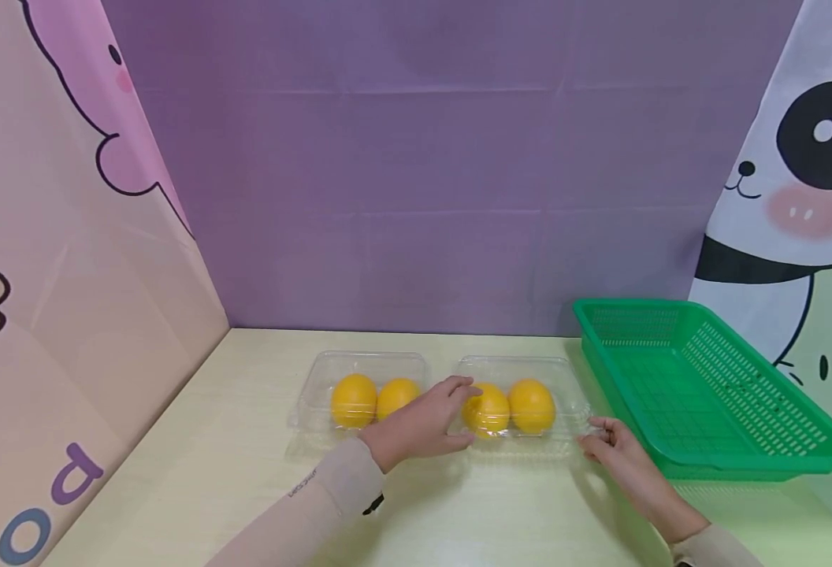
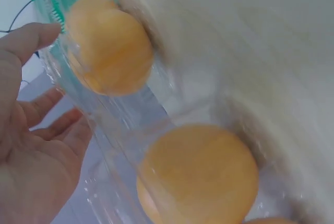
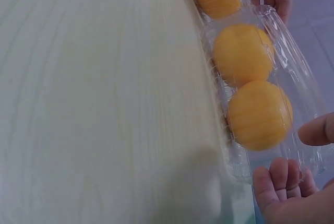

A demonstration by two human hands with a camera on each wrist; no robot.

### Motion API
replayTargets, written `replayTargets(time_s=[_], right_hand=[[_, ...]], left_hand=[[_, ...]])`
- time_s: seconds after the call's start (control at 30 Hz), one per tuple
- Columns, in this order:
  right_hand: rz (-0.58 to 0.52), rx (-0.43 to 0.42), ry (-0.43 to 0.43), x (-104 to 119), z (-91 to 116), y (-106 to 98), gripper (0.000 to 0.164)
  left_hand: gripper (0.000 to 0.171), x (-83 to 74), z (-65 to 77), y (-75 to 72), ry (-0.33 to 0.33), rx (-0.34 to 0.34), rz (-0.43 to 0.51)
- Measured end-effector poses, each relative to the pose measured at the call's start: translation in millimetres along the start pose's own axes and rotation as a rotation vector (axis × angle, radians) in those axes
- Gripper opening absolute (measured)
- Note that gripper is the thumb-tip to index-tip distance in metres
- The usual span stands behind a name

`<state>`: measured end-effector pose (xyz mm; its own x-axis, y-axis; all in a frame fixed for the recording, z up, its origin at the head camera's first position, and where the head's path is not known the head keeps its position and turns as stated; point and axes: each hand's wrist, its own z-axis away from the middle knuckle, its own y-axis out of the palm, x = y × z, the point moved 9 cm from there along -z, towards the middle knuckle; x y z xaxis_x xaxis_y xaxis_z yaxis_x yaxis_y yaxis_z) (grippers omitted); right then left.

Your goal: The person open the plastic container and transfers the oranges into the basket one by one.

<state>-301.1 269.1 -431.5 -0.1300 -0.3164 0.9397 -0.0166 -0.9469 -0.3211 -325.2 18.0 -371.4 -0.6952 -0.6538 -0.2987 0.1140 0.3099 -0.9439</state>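
Two clear plastic containers stand side by side, each with two orange-yellow round fruits inside. My left hand (image 1: 426, 421) reaches across the right end of the left container (image 1: 313, 394) to the near left fruit (image 1: 485, 409) of the other one. Its fingers are spread and relaxed, fingertips right at the clear plastic in the left wrist view. The right hand (image 1: 618, 453) holds the right end of the right container (image 1: 565, 386), thumb and fingers bent around its corner. In the right wrist view both fruits (image 3: 259, 115) show through the plastic beside these fingers (image 3: 279, 174).
A green plastic basket (image 1: 671, 465) with slotted sides stands at the right, close beside my right hand. Behind the pale wooden table (image 1: 196, 472) rises a purple backdrop (image 1: 423, 197). Printed panels with cartoon figures flank it on both sides.
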Motion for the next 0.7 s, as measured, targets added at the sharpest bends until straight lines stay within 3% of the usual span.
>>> replayTargets(time_s=[0.47,0.7], right_hand=[[0.018,0.024,-0.021,3.1,0.4,0.3,0.054],[0.013,0.033,-0.013,0.2,-0.9,-0.4,0.056]], left_hand=[[0.072,-1.8,4.0,-3.8,-0.134,-0.013,0.154],[0.081,0.8,7.6,3.1,-0.215,-0.007,0.260]])
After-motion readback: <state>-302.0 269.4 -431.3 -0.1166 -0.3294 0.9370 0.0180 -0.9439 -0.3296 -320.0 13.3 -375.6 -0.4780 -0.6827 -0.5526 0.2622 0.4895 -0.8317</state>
